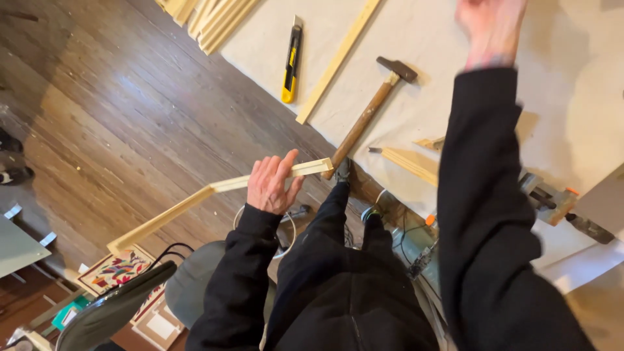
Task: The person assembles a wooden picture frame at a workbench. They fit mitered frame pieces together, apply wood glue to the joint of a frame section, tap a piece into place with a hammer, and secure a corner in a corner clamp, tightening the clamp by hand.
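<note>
The left hand is wrapped around a long pale wooden strip, fingers over the top and thumb at the side, clamped on it near its middle. The strip runs at a slant over the dark wooden floor, its far end just reaching the edge of the surface, which is covered with a light cloth, and its near end low by a patterned picture.

The right hand is raised high above the surface and blurred; whether its fingers are together or apart cannot be told, and nothing shows in it. Both arms wear black sleeves.

On the surface lie a hammer with a wooden handle, its handle end near the strip's far end, a yellow and black utility knife, a long wooden slat between knife and hammer, and a short wooden piece just beside the right sleeve. A bundle of more wooden strips rests at the surface's far corner. A clamp with orange parts sits at the near edge.
</note>
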